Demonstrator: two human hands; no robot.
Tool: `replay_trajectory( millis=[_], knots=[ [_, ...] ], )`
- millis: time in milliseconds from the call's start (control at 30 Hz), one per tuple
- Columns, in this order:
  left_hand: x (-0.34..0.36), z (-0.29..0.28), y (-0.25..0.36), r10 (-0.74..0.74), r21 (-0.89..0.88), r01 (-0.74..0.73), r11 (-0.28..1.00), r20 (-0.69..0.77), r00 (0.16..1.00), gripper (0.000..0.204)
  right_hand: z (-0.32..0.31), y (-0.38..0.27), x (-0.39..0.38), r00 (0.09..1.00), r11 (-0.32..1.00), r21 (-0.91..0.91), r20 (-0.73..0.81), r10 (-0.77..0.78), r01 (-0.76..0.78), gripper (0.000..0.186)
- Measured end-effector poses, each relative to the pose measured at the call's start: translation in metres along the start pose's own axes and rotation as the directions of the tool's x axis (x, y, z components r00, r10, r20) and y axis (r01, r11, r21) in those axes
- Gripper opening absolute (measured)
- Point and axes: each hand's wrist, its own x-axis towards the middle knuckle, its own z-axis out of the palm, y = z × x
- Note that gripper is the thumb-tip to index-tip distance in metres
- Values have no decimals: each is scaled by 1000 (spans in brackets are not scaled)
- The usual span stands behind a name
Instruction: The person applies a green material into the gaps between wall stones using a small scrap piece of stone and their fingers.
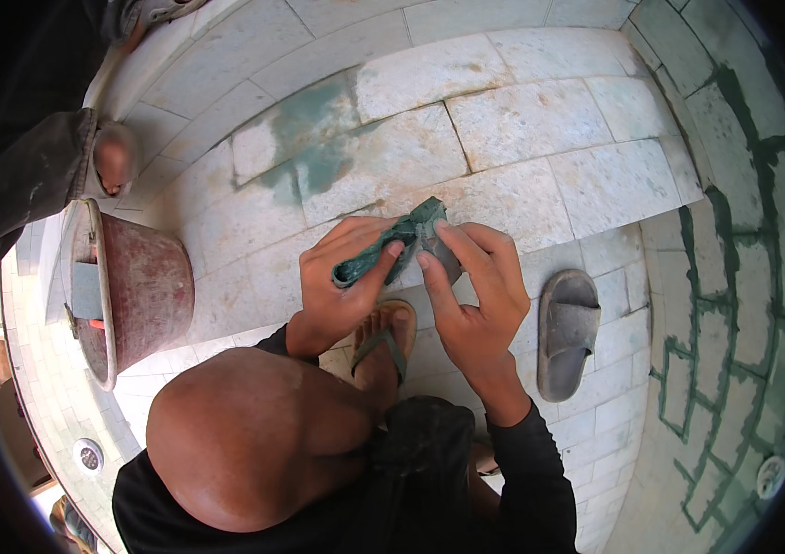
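Note:
My left hand grips a crumpled dark green, wet-looking piece of plastic or sheet with a loop at its left end, over the step. My right hand pinches a small grey piece against the green material, its fingertips close to my left thumb. I cannot make out exactly what either item is. My bent knee fills the lower middle, and my foot in a flip-flop is below my hands.
A white tiled step has green smears. A stained bucket with items inside stands left. A loose grey slide sandal lies right of my hands. The right tiled wall has green joints. Another person's leg and foot are upper left.

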Motion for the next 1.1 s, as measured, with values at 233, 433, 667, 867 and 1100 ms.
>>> replay_trajectory(
  millis=[233,433,667,867,1100],
  knots=[
    [0,1,-7,75,-11,-75,997,13,997,28,-16,1,-6,997,999,-32,72,-30,33,34],
    [2,2,-3,119,-41,-118,992,34,992,33,-38,8,-4,987,996,-58,150,-63,73,38],
    [-1,-4,2,82,-28,-82,996,10,997,33,-63,5,-3,972,996,-84,234,-1,21,38],
    [6,7,5,108,46,-110,993,39,993,28,-61,3,-6,702,546,465,286,652,-697,27],
    [9,8,7,231,182,-232,955,27,973,32,-50,0,-10,705,549,478,250,664,-686,29]
  ],
)
